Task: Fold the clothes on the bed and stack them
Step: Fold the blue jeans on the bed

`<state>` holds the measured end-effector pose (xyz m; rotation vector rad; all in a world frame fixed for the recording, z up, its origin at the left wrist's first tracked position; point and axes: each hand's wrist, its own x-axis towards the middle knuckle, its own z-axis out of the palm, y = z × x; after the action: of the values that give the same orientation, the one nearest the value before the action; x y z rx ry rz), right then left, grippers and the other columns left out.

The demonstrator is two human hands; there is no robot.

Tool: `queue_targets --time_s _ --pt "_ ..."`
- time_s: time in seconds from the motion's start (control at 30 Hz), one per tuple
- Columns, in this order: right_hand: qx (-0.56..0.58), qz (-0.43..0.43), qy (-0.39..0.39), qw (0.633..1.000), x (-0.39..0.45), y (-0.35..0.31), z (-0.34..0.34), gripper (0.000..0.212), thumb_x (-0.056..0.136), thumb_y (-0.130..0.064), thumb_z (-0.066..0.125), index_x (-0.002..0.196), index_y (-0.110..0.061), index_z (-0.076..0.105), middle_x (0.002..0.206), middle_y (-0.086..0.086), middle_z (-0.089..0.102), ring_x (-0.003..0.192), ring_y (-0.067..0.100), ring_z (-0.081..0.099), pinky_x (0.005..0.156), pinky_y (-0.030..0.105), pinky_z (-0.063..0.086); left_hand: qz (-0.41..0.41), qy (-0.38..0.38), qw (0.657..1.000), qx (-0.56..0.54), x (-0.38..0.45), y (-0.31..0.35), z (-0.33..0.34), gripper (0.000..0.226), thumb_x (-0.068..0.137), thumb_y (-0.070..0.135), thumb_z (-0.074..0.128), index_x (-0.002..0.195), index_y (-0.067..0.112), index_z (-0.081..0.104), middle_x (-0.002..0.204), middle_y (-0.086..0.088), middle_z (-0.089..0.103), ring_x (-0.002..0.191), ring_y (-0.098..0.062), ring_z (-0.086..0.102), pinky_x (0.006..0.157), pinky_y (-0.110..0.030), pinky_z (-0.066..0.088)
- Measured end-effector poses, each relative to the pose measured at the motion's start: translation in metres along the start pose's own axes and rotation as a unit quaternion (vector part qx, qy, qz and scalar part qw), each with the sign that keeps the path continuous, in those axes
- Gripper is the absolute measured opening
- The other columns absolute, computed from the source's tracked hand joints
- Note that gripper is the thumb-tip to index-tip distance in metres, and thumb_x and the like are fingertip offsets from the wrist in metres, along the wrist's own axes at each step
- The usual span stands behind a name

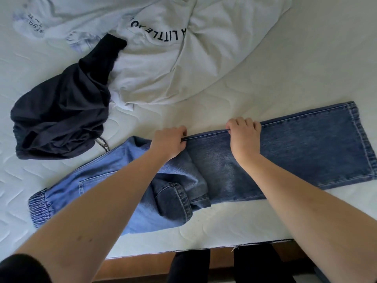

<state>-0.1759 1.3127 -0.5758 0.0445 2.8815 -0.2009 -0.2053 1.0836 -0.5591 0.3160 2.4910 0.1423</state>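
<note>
Head view: fingers [243, 124] (curled) on jeans [306, 148]

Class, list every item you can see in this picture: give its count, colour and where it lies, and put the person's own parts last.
jeans: one, blue denim, stretched along the near side of the bed, one leg bunched near the waistband
dark garment: one, navy-black, crumpled at the left
white T-shirt: one, white with black lettering, crumpled at the far middle
pale garment: one, white with faint print, far left
bed: one, white quilted mattress under everything
left hand: one, gripping the jeans' far edge
right hand: one, gripping the same edge, to the right
</note>
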Motion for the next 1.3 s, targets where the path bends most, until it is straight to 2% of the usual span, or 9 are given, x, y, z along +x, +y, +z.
queue_targets --time_s 0.17,0.37,0.57,0.7,0.8,0.97,1.07,1.17,1.3 --pt "-0.006 -0.065 0.005 0.998 -0.013 -0.005 0.003 0.048 0.082 -0.005 0.063 0.128 -0.016 0.052 0.128 0.006 0.053 0.122 0.028 0.043 0.108 0.046 0.027 -0.071 -0.022 0.997 -0.006 -0.022 -0.014 0.009 0.056 0.085 0.048 0.061 0.130 0.020 0.045 0.128 -0.007 0.050 0.117 -0.030 0.048 0.092 -0.045 0.045" --pt "-0.002 -0.260 -0.082 0.962 -0.055 -0.041 0.037 0.068 0.094 -0.033 0.052 0.153 -0.017 0.024 0.161 0.004 0.020 0.147 0.024 0.020 0.119 0.047 0.015 -0.002 0.062 0.998 -0.004 -0.074 -0.008 0.051 0.068 0.094 0.032 0.050 0.152 0.009 0.025 0.158 -0.008 0.027 0.145 -0.023 0.026 0.112 -0.040 0.031" --pt "0.005 -0.198 0.000 0.980 -0.087 -0.024 0.045 0.044 0.084 -0.027 0.072 0.124 -0.013 0.060 0.118 0.007 0.060 0.107 0.028 0.058 0.087 0.041 0.049 0.024 0.097 0.995 0.015 -0.100 -0.003 0.072 0.058 0.092 0.026 0.053 0.147 0.010 0.040 0.156 -0.005 0.034 0.143 -0.024 0.032 0.112 -0.039 0.033" --pt "-0.002 -0.197 0.015 0.980 -0.084 -0.010 0.034 0.016 0.084 -0.020 0.075 0.092 -0.011 0.065 0.082 0.004 0.061 0.074 0.024 0.058 0.064 0.037 0.049 0.013 0.066 0.997 0.040 -0.098 -0.002 0.072 0.055 0.096 0.032 0.044 0.148 0.014 0.037 0.157 -0.003 0.030 0.142 -0.022 0.031 0.111 -0.038 0.029" --pt "0.006 -0.196 -0.048 0.979 -0.084 -0.007 0.022 0.020 0.086 -0.026 0.073 0.086 -0.010 0.062 0.075 0.004 0.059 0.067 0.023 0.058 0.057 0.035 0.049 0.027 0.107 0.994 0.020 -0.093 0.002 0.063 0.050 0.094 0.037 0.049 0.138 0.014 0.049 0.140 -0.004 0.050 0.127 -0.024 0.049 0.100 -0.041 0.039" --pt "0.063 -0.147 -0.077 0.984 -0.089 0.000 0.013 0.028 0.092 -0.040 0.061 0.099 -0.012 0.064 0.086 0.003 0.063 0.071 0.023 0.061 0.056 0.032 0.046 0.040 0.124 0.991 -0.040 -0.062 0.016 0.045 0.035 0.101 0.035 0.044 0.117 0.012 0.065 0.118 -0.006 0.062 0.107 -0.028 0.057 0.096 -0.041 0.041" --pt "0.038 -0.122 0.017 0.992 -0.069 0.011 0.006 0.039 0.087 -0.033 0.067 0.120 -0.014 0.059 0.109 0.006 0.062 0.095 0.028 0.061 0.081 0.040 0.048 0.028 0.019 0.983 -0.178 -0.035 0.018 0.035 0.033 0.104 0.026 0.038 0.106 0.010 0.067 0.115 -0.007 0.061 0.103 -0.027 0.057 0.093 -0.039 0.042" --pt "0.021 -0.175 -0.035 0.984 -0.041 0.022 0.000 0.054 0.085 -0.033 0.070 0.133 -0.017 0.052 0.129 0.005 0.056 0.120 0.028 0.051 0.105 0.043 0.034 -0.020 0.014 0.970 -0.244 -0.022 0.011 0.026 0.022 0.101 0.020 0.044 0.107 0.017 0.065 0.100 0.002 0.069 0.096 -0.021 0.061 0.087 -0.033 0.046" --pt "0.010 -0.242 -0.081 0.967 -0.029 0.024 -0.001 0.030 0.089 -0.018 0.066 0.118 -0.016 0.062 0.107 0.005 0.061 0.100 0.026 0.056 0.092 0.036 0.039 -0.053 0.020 0.986 -0.156 -0.012 -0.013 0.011 0.017 0.094 0.015 0.057 0.100 0.020 0.072 0.103 0.000 0.071 0.098 -0.022 0.062 0.088 -0.036 0.049"
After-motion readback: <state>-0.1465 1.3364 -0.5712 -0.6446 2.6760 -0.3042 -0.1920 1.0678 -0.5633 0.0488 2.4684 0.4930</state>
